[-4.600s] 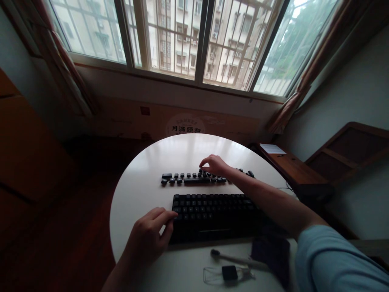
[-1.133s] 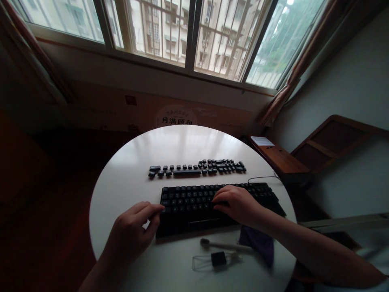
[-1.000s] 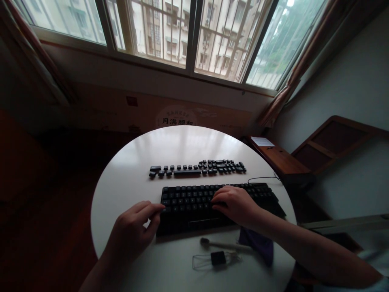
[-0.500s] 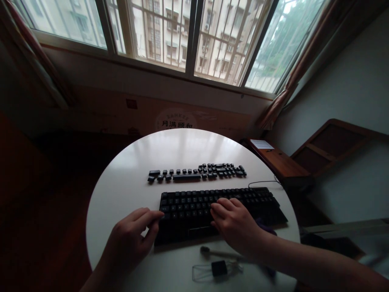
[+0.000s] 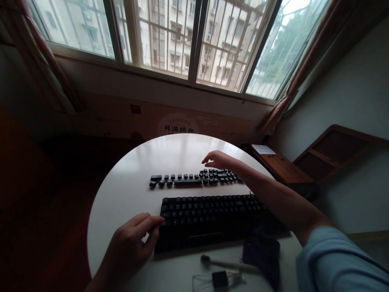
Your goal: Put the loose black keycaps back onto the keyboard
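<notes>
A black keyboard lies across the white round table; its upper rows carry keycaps, while the lower part looks bare. My left hand grips the keyboard's left end, with index finger and thumb at the edge. Beyond the keyboard lie rows of loose black keycaps, including a long space bar. My right hand hovers over the back of these keycaps, fingers bent and thumb apart, with nothing visible in it.
A brush lies in front of the keyboard, beside a dark purple cloth. Nearer me is a wire keycap puller with a black square piece. A wooden side table stands at the right behind the white table.
My right hand has left the keyboard's middle and moved forward over the loose keycaps. The purple cloth now shows more fully. My left hand stays at the keyboard's left end.
</notes>
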Demonstrator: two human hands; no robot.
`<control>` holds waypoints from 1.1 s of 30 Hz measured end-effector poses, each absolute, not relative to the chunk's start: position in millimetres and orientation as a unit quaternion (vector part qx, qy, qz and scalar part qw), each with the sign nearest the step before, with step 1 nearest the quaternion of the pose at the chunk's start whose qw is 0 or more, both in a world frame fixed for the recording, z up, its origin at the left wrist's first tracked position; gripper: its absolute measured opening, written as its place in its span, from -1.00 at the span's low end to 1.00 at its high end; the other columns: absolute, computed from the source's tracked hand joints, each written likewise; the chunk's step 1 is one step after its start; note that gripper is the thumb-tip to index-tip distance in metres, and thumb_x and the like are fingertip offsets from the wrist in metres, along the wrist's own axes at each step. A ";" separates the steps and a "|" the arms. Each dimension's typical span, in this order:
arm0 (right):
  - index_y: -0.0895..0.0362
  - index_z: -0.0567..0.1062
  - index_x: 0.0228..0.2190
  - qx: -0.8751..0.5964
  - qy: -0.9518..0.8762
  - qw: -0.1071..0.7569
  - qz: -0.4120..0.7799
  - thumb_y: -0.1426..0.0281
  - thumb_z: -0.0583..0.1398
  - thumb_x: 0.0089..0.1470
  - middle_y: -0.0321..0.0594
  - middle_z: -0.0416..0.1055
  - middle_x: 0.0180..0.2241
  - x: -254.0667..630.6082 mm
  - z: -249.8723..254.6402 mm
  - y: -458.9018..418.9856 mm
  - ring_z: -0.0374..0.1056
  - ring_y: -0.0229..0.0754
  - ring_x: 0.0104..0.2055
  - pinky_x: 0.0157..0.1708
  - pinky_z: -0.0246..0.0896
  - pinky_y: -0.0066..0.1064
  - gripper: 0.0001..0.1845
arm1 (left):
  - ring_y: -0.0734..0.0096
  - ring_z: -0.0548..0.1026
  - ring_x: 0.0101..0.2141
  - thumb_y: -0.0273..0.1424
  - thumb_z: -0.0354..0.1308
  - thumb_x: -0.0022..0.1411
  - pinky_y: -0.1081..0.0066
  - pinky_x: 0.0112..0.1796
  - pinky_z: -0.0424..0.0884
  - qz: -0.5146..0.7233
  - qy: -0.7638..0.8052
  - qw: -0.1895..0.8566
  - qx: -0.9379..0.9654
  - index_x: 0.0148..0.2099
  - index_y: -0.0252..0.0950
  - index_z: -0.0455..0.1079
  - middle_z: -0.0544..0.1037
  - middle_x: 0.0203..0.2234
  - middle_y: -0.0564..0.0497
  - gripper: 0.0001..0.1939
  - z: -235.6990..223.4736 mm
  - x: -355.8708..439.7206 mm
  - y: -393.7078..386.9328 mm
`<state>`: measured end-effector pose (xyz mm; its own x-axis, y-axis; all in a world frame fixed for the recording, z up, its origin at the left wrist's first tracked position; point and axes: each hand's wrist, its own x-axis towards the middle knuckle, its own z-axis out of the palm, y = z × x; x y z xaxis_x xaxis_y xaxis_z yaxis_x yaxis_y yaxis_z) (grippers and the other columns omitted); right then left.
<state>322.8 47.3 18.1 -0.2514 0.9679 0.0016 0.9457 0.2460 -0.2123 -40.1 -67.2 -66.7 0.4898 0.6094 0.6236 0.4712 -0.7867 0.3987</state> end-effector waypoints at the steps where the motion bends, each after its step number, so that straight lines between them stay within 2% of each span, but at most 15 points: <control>1: 0.04 0.67 -0.16 -0.607 -0.788 0.035 0.095 0.41 0.32 0.07 -0.20 0.61 -0.18 321.5 16.5 56.8 0.50 -0.14 -0.19 -0.19 0.28 -0.43 -0.75 | 0.48 0.52 -0.50 -0.44 0.06 0.28 0.55 -0.47 0.44 0.393 0.318 0.088 0.858 -0.19 -0.23 0.53 0.55 -0.47 0.06 -0.80 -67.3 -40.6 -67.1; 3: 0.03 0.66 -0.13 -0.594 -0.797 -0.018 0.109 0.39 0.34 0.05 -0.20 0.61 -0.15 318.0 12.7 69.2 0.51 -0.14 -0.19 -0.20 0.28 -0.44 -0.70 | 0.46 0.52 -0.49 -0.44 0.06 0.28 0.55 -0.46 0.45 0.390 0.321 0.091 0.858 -0.19 -0.23 0.53 0.55 -0.47 0.05 -0.80 -68.0 -41.4 -66.7; 6: 0.02 0.66 -0.13 -0.577 -0.807 -0.051 0.115 0.39 0.36 -0.01 -0.20 0.61 -0.14 313.7 5.9 77.4 0.51 -0.15 -0.19 -0.22 0.28 -0.45 -0.67 | 0.46 0.52 -0.50 -0.45 0.05 0.28 0.54 -0.46 0.46 0.391 0.316 0.096 0.859 -0.20 -0.23 0.53 0.56 -0.48 0.05 -0.79 -67.1 -41.1 -66.3; 12: 0.02 0.70 -0.26 -0.561 -0.818 -0.060 0.109 0.44 0.37 -0.07 -0.24 0.63 -0.27 307.1 -4.4 82.0 0.50 -0.15 -0.24 -0.24 0.26 -0.45 -0.74 | 0.47 0.52 -0.50 -0.46 0.05 0.28 0.55 -0.45 0.46 0.395 0.316 0.097 0.857 -0.21 -0.22 0.53 0.56 -0.46 0.05 -0.79 -66.3 -40.5 -66.3; 15: 0.03 0.69 -0.27 -0.563 -0.820 -0.048 0.094 0.45 0.36 -0.05 -0.23 0.62 -0.22 302.3 -1.4 78.2 0.49 -0.14 -0.21 -0.22 0.26 -0.45 -0.77 | 0.47 0.52 -0.49 -0.46 0.05 0.29 0.56 -0.45 0.46 0.392 0.315 0.096 0.859 -0.20 -0.22 0.53 0.56 -0.46 0.05 -0.79 -67.2 -41.0 -66.2; 19: 0.07 0.64 -0.20 -0.573 -0.818 0.045 0.037 0.45 0.28 0.06 -0.18 0.60 -0.20 292.8 15.5 51.0 0.48 -0.10 -0.14 -0.18 0.25 -0.41 -0.77 | 0.48 0.51 -0.51 -0.47 0.04 0.29 0.56 -0.46 0.45 0.389 0.313 0.090 0.862 -0.21 -0.23 0.52 0.54 -0.48 0.06 -0.79 -66.5 -40.6 -66.1; 23: 0.08 0.61 -0.24 -0.552 -0.818 0.158 0.032 0.46 0.26 0.08 -0.27 0.58 -0.37 282.5 38.3 -5.9 0.49 -0.20 -0.31 -0.25 0.25 -0.44 -0.82 | 0.47 0.51 -0.50 -0.47 0.04 0.28 0.56 -0.45 0.44 0.383 0.322 0.092 0.861 -0.20 -0.22 0.52 0.53 -0.49 0.06 -0.79 -66.7 -41.0 -65.6; 28: 0.09 0.59 -0.22 -0.508 -0.827 0.240 0.010 0.44 0.26 0.10 -0.25 0.57 -0.31 276.0 59.4 -84.2 0.46 -0.22 -0.31 -0.23 0.27 -0.44 -0.83 | 0.47 0.52 -0.49 -0.43 0.08 0.27 0.58 -0.42 0.47 0.370 0.312 0.093 0.870 -0.17 -0.21 0.53 0.55 -0.47 0.06 -0.81 -69.7 -43.2 -61.7; 33: 0.07 0.60 -0.20 -0.496 -0.818 0.289 0.036 0.40 0.25 0.16 -0.25 0.57 -0.32 282.2 66.9 -133.4 0.46 -0.25 -0.33 -0.25 0.31 -0.43 -0.84 | 0.47 0.53 -0.48 -0.39 0.08 0.28 0.58 -0.44 0.47 0.352 0.330 0.088 0.872 -0.16 -0.22 0.54 0.57 -0.43 0.04 -0.80 -72.6 -43.4 -59.4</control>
<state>282.2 -133.4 66.9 -0.3416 0.8319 0.4373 0.7907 0.5059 -0.3448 -43.4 -59.4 -72.6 0.5349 0.6367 0.5555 0.5131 -0.7671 0.3851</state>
